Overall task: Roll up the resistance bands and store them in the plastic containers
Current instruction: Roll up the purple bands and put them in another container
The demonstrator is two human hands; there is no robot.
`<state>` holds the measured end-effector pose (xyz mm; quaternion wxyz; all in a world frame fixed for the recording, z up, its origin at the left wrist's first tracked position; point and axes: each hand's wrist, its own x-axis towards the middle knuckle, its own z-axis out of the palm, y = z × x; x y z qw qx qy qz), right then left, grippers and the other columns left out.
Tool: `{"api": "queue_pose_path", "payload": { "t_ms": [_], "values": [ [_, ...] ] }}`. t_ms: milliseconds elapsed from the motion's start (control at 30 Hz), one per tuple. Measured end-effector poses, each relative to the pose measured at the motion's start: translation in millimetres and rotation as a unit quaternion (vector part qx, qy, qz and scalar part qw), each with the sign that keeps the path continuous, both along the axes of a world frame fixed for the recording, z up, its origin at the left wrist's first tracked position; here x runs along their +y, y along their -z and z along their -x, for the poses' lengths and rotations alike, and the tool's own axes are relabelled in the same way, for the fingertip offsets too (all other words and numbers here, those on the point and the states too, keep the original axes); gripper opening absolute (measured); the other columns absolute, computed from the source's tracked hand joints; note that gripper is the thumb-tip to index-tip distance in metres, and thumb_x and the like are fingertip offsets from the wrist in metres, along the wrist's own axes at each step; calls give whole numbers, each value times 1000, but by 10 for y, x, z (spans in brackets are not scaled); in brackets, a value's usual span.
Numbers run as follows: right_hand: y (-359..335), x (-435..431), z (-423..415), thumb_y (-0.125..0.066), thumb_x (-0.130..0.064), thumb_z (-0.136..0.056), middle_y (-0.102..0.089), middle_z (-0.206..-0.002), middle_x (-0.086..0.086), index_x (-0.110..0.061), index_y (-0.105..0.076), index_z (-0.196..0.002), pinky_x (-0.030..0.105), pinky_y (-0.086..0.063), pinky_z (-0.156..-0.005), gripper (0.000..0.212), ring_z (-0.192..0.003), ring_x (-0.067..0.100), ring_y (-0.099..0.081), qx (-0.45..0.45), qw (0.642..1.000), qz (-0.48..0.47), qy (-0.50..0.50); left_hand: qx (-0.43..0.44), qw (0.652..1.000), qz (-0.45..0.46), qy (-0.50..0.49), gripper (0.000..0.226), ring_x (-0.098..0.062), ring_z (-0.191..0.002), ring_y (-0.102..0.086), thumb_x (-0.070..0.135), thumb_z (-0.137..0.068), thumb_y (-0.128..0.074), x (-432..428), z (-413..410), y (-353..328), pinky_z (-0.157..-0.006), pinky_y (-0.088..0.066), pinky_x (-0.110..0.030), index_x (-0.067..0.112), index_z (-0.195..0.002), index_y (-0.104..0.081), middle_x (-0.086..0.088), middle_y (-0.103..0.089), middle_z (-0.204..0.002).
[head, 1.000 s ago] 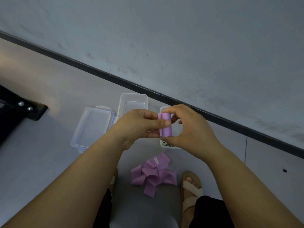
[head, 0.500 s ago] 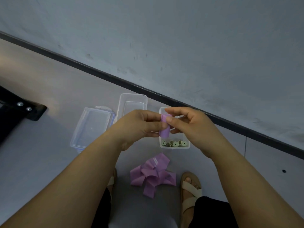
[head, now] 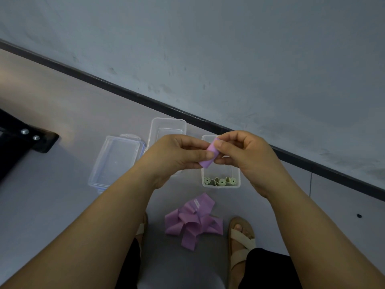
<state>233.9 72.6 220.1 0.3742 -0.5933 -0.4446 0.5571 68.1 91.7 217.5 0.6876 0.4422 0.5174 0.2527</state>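
Observation:
My left hand [head: 177,156] and my right hand [head: 248,155] pinch one rolled purple resistance band [head: 209,156] between their fingertips, tilted, in the air above the floor. Below them stands a clear plastic container [head: 238,183] with several rolled green bands [head: 220,181] along its near wall. An empty clear container [head: 155,130] stands behind my left hand. A heap of loose purple bands [head: 193,221] lies on the floor between my feet.
A clear lid with blue clips [head: 116,161] lies left of the containers. A dark baseboard [head: 129,94] runs along the grey wall. A black object with bolts [head: 27,136] juts in from the left. My sandalled right foot [head: 240,240] rests beside the heap.
The roll has tilted from upright to slanted and looks tighter. My right hand's fingers have shifted up onto its top end. Both hands stay over the containers.

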Motion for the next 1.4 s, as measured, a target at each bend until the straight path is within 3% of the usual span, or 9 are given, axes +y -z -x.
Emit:
{"api": "queue_pose_path", "payload": {
  "t_ms": [233,400,533,700,800,1167,1400],
  "values": [
    [-16,-5,-14,-65,-14,-83,-67,-93,8,-16,-62,-95,21,-57,-67,12,-72,15,-68,-10,999,13,-28,40,999,-23,12,17,-4,-72,-69,12,-79,-70,-20,-4,-26,-62,-50,-9,15,-96,-72,-2,-74,-87],
    [-36,-21,-32,-68,-22,-80,-71,-90,-2,-24,-65,-92,24,-57,-74,13,-78,14,-70,-55,997,-1,-61,69,997,-26,21,14,-7,-77,-69,17,-82,-68,-17,17,-26,-64,-51,-10,20,-95,-72,-1,-74,-91],
    [-42,-17,-32,-68,-17,-80,-71,-86,-1,-18,-65,-90,20,-56,-68,10,-73,13,-69,-41,998,-15,-42,65,997,-23,25,17,-11,-83,-68,17,-85,-65,-12,9,-27,-66,-52,-11,18,-100,-71,-4,-72,-96],
    [-35,-13,-25,-70,-16,-78,-70,-85,4,-14,-65,-89,23,-58,-67,12,-71,16,-70,-29,999,-15,-21,42,998,-39,17,18,-5,-73,-68,11,-79,-70,-17,9,-35,-63,-50,-10,13,-96,-72,-5,-74,-87],
    [-33,-12,-12,-70,-16,-77,-69,-86,4,-15,-65,-87,20,-56,-64,11,-69,15,-70,-21,1000,-13,-14,31,999,-34,1,19,-7,-68,-68,6,-76,-71,-5,16,-23,-63,-52,-13,8,-95,-71,-7,-72,-82],
    [-43,3,-26,-70,-3,-76,-69,-98,1,-20,-65,-102,22,-57,-69,32,-83,15,-70,0,997,-8,-72,36,999,-18,17,11,-15,-76,-69,12,-79,-68,22,116,35,-70,-56,-20,14,-89,-71,-6,-73,-84],
    [-82,-16,161,-72,-4,-71,-69,-92,2,-21,-66,-90,18,-55,-63,26,-76,11,-70,10,995,-9,-101,10,999,16,40,32,-22,-91,-69,21,-68,-70,-4,389,52,-83,-57,-30,9,-97,-72,-12,-73,-97]
  ]
}}
